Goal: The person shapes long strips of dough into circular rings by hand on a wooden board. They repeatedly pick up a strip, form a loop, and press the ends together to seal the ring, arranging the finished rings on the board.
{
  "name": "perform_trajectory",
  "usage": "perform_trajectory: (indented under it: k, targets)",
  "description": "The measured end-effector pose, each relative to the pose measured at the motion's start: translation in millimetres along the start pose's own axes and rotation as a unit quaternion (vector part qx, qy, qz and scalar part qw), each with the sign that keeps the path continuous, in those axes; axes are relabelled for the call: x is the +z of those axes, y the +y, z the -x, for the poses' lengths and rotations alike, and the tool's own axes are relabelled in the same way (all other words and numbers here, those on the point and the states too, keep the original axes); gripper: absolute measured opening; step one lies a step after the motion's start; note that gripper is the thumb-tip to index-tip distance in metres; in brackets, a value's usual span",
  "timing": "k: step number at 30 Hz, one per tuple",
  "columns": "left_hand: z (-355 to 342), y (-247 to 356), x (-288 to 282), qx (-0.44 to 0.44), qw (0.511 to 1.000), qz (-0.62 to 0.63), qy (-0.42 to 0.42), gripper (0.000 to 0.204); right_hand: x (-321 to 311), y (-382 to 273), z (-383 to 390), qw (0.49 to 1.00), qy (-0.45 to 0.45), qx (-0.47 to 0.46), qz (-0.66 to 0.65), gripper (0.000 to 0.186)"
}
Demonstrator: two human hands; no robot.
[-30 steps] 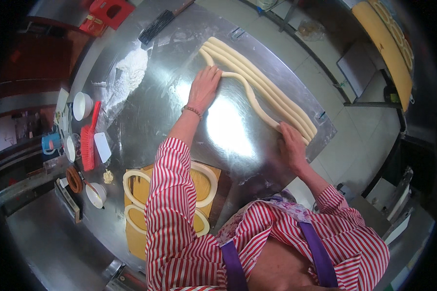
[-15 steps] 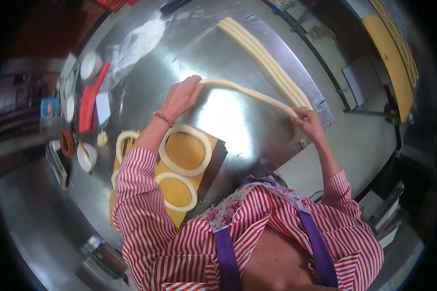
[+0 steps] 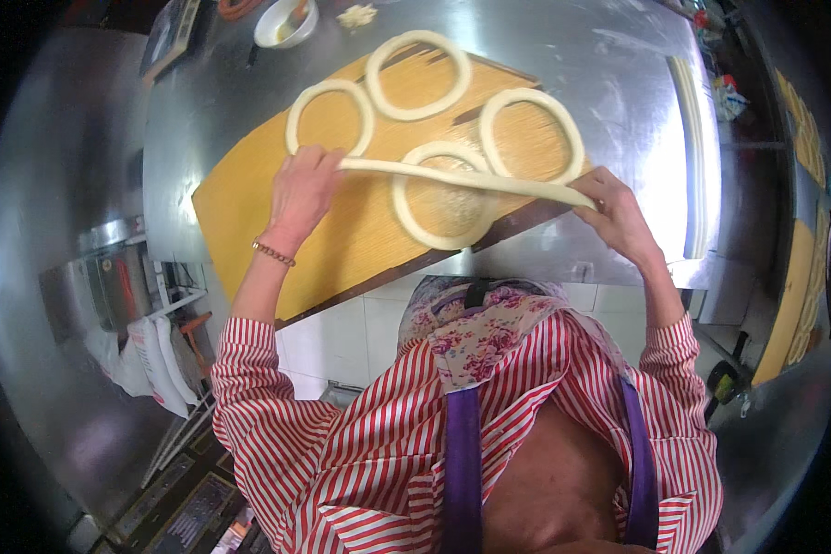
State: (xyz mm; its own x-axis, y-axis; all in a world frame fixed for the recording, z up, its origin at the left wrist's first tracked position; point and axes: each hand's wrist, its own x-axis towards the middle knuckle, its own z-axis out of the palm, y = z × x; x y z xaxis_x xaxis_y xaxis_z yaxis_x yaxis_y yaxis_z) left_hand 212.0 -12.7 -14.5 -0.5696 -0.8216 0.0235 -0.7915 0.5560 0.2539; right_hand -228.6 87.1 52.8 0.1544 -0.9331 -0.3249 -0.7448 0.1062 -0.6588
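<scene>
A long pale dough rope (image 3: 452, 177) stretches between my two hands above a yellow wooden board (image 3: 249, 212). Its left end is pinched in my left hand (image 3: 307, 189), its right end in my right hand (image 3: 616, 212). Several dough rings lie on the board: one at the left (image 3: 331, 85), one at the far middle (image 3: 419, 37), one at the right (image 3: 577, 138), and a nearer ring (image 3: 414, 222) that the rope partly crosses. My left hand is close to the left ring's near edge; my right is just past the board's right side.
The steel table (image 3: 619, 83) carries the board. More dough ropes (image 3: 692, 157) lie along its right side. A white bowl (image 3: 286, 26) with a brush stands far left, beside a small heap of dough scraps (image 3: 356, 16). White bags (image 3: 157, 360) hang below at the left.
My view has turned left toward the board. The dough rope, held at both ends, has come from the bare steel to over the board and its rings.
</scene>
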Motion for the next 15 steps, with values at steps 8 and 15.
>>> perform_trajectory:
  k: [8, 15]
  targets:
    - [54, 31, 61, -0.241, 0.961, 0.055, 0.121, 0.047, 104, -10, -39, 0.991, 0.119, -0.001, -0.058, 0.033]
    - [78, 82, 153, -0.368, 0.917, 0.136, 0.071, 0.062, 163, 27, -22, 0.987, 0.078, -0.008, 0.138, 0.057]
